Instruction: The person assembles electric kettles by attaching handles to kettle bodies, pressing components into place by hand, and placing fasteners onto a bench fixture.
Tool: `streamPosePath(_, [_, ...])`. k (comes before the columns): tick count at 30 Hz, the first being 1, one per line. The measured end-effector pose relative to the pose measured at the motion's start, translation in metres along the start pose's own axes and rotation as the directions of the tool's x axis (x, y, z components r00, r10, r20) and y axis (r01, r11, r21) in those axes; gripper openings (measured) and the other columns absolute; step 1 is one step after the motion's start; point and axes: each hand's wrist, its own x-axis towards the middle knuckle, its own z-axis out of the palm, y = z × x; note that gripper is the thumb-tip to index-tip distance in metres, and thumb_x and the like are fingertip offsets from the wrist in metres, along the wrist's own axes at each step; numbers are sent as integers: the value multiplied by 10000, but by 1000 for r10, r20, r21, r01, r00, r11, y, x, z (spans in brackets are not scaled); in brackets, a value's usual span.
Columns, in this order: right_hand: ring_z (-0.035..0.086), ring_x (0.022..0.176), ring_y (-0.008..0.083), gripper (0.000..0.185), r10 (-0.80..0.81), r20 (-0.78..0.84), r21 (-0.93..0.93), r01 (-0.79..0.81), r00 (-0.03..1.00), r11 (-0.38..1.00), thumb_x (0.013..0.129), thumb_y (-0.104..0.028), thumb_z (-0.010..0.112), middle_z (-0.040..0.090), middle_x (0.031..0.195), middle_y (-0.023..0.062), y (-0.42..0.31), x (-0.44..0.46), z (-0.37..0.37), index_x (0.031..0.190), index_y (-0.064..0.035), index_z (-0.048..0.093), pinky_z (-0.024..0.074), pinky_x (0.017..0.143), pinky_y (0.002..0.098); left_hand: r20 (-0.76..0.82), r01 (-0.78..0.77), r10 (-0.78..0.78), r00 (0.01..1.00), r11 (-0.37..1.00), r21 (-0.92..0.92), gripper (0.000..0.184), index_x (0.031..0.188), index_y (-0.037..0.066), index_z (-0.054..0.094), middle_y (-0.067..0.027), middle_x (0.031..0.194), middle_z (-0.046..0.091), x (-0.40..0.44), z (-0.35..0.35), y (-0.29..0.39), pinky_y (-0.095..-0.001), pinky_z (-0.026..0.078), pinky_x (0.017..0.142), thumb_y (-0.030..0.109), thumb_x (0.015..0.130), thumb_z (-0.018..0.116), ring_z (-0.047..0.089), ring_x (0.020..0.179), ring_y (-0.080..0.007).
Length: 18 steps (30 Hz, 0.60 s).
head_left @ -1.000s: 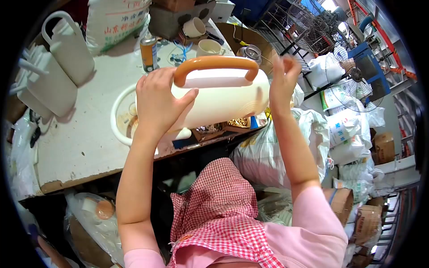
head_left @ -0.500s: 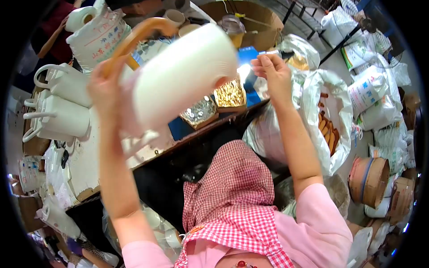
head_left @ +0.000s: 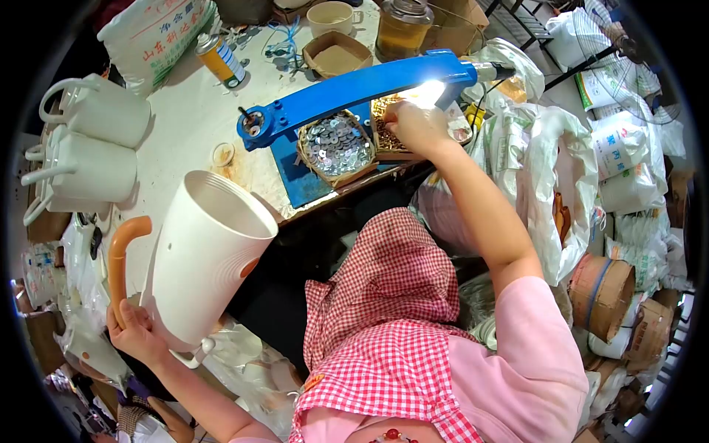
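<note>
My left hand (head_left: 138, 332) is closed round a curved orange-brown handle (head_left: 120, 258) at the side of a white plastic jug (head_left: 203, 269). The jug leans with its wide open mouth upward and has a brown oval on its wall. A small white looped piece (head_left: 198, 353) sticks out near its lower end. My right hand (head_left: 417, 127) reaches into a box of small brass-coloured rivets (head_left: 385, 136), fingers bent together; whatever they grip is hidden. Beside it stands a box of silvery washers (head_left: 336, 148).
Over the boxes runs a blue machine arm (head_left: 354, 87) with a lit lamp. More white jugs (head_left: 96, 166) stand at the left. A spray can (head_left: 220, 60), a cardboard tray (head_left: 337, 53) and a jar of yellow liquid (head_left: 403, 29) are at the back. A sack (head_left: 543, 170) holds brown handles.
The jug has come down to the left, swinging from nearly level to mouth-up, with my left hand on the handle. My right hand has moved left into the rivet box. The blue arm shows fully.
</note>
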Motion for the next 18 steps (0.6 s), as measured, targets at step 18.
streamPosePath(18, [699, 861, 323, 198, 7, -17, 51, -6, 1000, 999, 899, -286, 660, 718, 879, 134, 0, -8, 1, 990, -123, 726, 527, 769, 459, 24, -38, 39, 999, 999, -28, 234, 1048, -11, 656, 45, 634, 471, -9, 14, -10, -199, 256, 496, 203, 970, 709, 383, 544, -31])
